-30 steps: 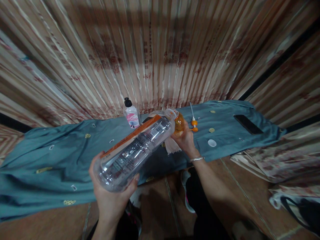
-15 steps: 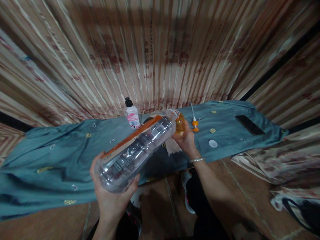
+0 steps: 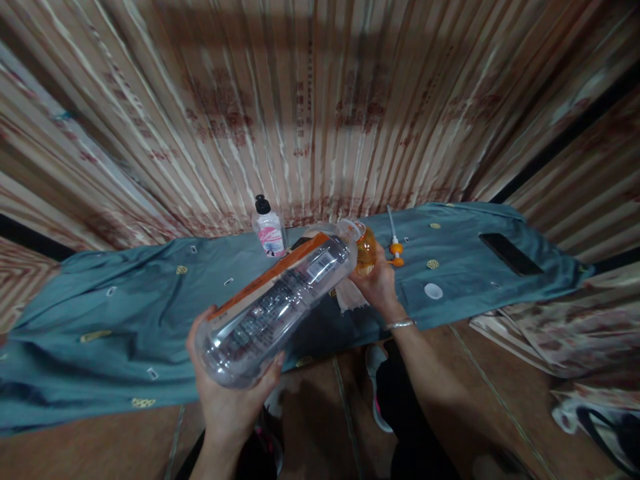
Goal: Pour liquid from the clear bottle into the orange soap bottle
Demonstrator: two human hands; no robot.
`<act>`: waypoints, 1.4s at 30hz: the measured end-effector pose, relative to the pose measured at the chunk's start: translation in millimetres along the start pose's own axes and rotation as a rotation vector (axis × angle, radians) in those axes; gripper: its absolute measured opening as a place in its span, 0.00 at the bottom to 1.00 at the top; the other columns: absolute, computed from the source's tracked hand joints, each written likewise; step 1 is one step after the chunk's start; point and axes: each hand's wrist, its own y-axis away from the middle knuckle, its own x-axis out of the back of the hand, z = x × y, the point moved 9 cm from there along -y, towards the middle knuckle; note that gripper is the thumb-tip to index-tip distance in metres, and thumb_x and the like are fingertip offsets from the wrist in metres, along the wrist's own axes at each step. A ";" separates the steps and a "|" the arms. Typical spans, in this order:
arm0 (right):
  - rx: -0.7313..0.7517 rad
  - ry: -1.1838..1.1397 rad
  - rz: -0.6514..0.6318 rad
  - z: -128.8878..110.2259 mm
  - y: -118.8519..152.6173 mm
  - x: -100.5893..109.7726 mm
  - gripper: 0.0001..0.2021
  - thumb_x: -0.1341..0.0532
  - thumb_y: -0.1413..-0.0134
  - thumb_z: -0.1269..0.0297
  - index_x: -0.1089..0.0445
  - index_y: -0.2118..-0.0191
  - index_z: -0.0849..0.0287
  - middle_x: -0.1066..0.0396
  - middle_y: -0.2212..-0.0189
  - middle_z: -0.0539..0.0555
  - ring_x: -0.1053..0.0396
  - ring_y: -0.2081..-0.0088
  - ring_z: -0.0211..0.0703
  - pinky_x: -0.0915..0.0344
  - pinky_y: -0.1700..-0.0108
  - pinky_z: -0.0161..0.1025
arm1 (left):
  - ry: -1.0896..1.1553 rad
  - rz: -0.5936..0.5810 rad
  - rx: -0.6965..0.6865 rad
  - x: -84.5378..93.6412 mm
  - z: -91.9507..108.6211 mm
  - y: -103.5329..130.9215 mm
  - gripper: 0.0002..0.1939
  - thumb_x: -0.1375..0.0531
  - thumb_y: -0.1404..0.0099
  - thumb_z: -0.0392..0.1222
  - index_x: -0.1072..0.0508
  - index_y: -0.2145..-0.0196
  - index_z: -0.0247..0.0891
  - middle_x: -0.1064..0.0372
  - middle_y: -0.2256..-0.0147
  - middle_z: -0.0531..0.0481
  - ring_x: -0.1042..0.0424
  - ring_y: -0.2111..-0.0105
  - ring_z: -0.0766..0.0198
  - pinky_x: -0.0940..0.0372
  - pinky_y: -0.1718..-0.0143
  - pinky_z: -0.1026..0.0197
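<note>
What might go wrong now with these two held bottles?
The large clear plastic bottle tilts toward the amber bottle; if either shifts, any liquid might spill onto the teal cloth. The left hand supports only the larger one's base end, so it could slip. The right hand is near the orange pump and might knock it.

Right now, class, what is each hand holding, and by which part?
The left hand holds the large clear bottle around its base end; the right hand holds the small amber bottle around its body.
</note>
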 end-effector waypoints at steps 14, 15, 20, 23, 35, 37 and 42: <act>-0.031 0.049 -0.021 -1.3 0.1 -1.1 0.44 0.25 0.52 0.53 0.37 0.31 0.60 0.19 0.44 0.66 0.18 0.45 0.64 0.21 0.43 0.59 | 0.015 -0.021 -0.004 -2.0 -6.3 1.2 0.57 0.20 0.50 0.47 0.40 0.28 0.41 0.31 0.38 0.36 0.23 0.43 0.47 0.25 0.42 0.50; -0.031 0.053 -0.024 -1.8 -0.1 -1.1 0.44 0.25 0.52 0.53 0.37 0.31 0.60 0.19 0.44 0.66 0.18 0.46 0.65 0.21 0.43 0.59 | 0.020 -0.020 -0.003 -1.8 -6.9 1.2 0.57 0.20 0.50 0.48 0.40 0.29 0.41 0.31 0.39 0.36 0.23 0.43 0.47 0.24 0.43 0.50; -0.017 0.076 -0.007 -3.4 -0.5 1.0 0.43 0.25 0.52 0.52 0.36 0.32 0.59 0.18 0.46 0.65 0.17 0.48 0.63 0.20 0.46 0.56 | 0.024 -0.020 -0.026 -2.7 -3.5 -3.3 0.54 0.20 0.50 0.47 0.38 0.30 0.40 0.29 0.41 0.39 0.21 0.46 0.49 0.23 0.47 0.52; -0.006 0.073 -0.003 -4.0 -0.7 1.4 0.42 0.26 0.52 0.51 0.35 0.32 0.59 0.18 0.46 0.65 0.18 0.48 0.62 0.20 0.45 0.55 | 0.019 -0.009 -0.021 -3.2 -3.7 -6.0 0.54 0.19 0.52 0.47 0.37 0.32 0.40 0.28 0.43 0.40 0.21 0.49 0.49 0.22 0.49 0.52; -0.031 0.006 0.000 -7.2 0.3 2.3 0.40 0.27 0.52 0.56 0.36 0.33 0.60 0.18 0.46 0.65 0.18 0.47 0.64 0.20 0.43 0.58 | 0.060 0.007 0.028 -7.1 -3.6 -8.4 0.54 0.19 0.54 0.48 0.36 0.34 0.41 0.28 0.44 0.41 0.21 0.48 0.48 0.22 0.48 0.51; -0.032 0.013 0.004 -6.7 0.6 2.4 0.40 0.27 0.52 0.55 0.35 0.33 0.60 0.18 0.47 0.65 0.17 0.48 0.64 0.19 0.45 0.58 | 0.050 0.007 -0.019 -7.4 1.7 -9.1 0.53 0.20 0.51 0.47 0.37 0.33 0.41 0.28 0.44 0.41 0.21 0.48 0.49 0.23 0.48 0.52; -0.030 0.013 0.013 -5.9 0.9 2.8 0.40 0.27 0.51 0.53 0.35 0.34 0.59 0.18 0.47 0.65 0.17 0.49 0.63 0.19 0.47 0.57 | 0.023 -0.025 -0.068 -9.5 5.6 -8.9 0.54 0.20 0.48 0.47 0.39 0.30 0.41 0.30 0.43 0.41 0.22 0.48 0.50 0.24 0.48 0.54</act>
